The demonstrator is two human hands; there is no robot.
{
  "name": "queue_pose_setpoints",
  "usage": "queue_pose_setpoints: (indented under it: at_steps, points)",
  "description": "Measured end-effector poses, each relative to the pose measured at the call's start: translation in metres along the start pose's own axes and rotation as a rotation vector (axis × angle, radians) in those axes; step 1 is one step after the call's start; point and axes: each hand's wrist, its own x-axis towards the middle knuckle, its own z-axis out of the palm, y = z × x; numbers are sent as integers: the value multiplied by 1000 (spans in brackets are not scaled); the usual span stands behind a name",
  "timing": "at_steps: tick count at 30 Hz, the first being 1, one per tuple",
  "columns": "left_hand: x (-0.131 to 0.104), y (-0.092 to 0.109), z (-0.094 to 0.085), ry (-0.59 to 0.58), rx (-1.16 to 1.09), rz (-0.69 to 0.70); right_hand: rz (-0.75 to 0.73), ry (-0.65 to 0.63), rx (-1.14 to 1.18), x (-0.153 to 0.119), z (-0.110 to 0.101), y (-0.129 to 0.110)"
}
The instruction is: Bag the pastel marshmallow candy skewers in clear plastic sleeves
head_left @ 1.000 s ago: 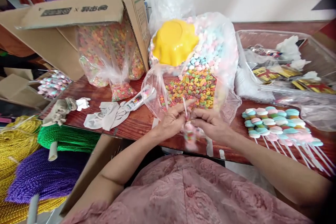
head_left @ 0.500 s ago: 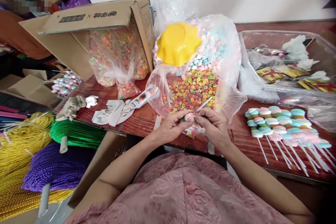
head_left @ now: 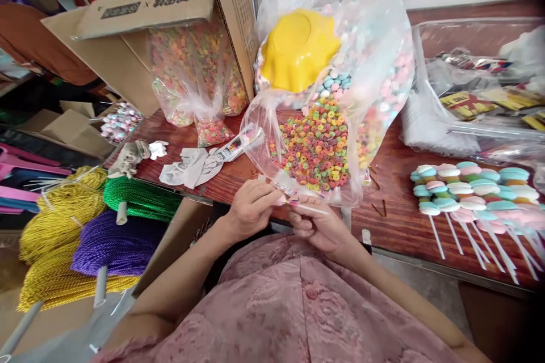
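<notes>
"Head view, then: what do we have in our hands?"

"White stick, just in front of the ring-candy bag, on our side of it. At the stick's left end we see a pink piece, too small for us to tell more."

"How does our grip stand?"

"Our left hand pinches the pink piece between thumb and fingertips. Our right hand pinches the white stick, which lies across its index finger, the other fingers curled below."

"And what do we see around the ring-candy bag?"

"Loose candy rings lie in it. Just behind it, an upturned yellow bowl rests on a bag of pastel sweets. To its left, white gloves lie on the tabletop, and a cardboard box stands behind them. To its right we have skewered sweets in rows, sticks towards us, with a clear tub behind."

"Anything lower?"

"Well left of the ring-candy bag, below the tabletop, we see green cord, purple cord and yellow cord."
</notes>
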Motion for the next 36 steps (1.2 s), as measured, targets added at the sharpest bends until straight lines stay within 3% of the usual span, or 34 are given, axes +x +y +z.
queue_pose_setpoints:
  at_steps: [2,4,5,8,9,10,12,14,17,19,21,25,28,30,33,36]
  points:
    - [-32,-4,-31,-87,3,-215,-23,32,-124,-1,-2,4]
    - [-68,-15,-69,-205,84,-517,-73,50,-239,-5,-12,3]
    - [-85,-21,-87,-366,133,-686,-103,62,-285,-8,-19,1]
    - [-115,-37,-122,-1066,310,-1073,-162,130,-385,-20,-44,-8]
    - [-115,-38,-123,-1189,349,-1105,-175,153,-409,-23,-51,-11]
    - [-109,-38,-118,-1218,356,-1069,-196,175,-431,-26,-57,-13]
    - [-84,-29,-90,-1049,270,-813,-268,229,-486,-30,-61,-16]
    - [-46,-16,-46,-834,134,-467,-386,309,-556,-33,-56,-18]
    - [5,7,22,-699,69,-35,-583,433,-727,-42,-41,-21]
    - [27,18,56,-608,115,103,-681,479,-888,-54,-35,-23]
    - [36,20,79,-548,162,155,-739,549,-1044,-71,-39,-25]
    - [39,7,99,-460,158,238,-867,918,-1202,-120,-70,-34]
    - [39,-1,98,-369,80,247,-993,1279,-1299,-155,-99,-51]
    - [41,-2,95,-298,27,211,-992,1513,-1434,-171,-115,-65]
    - [41,3,93,-227,-9,160,-745,1789,-1696,-184,-130,-78]
    - [38,10,94,-231,-14,92,-475,1902,-1771,-188,-139,-76]
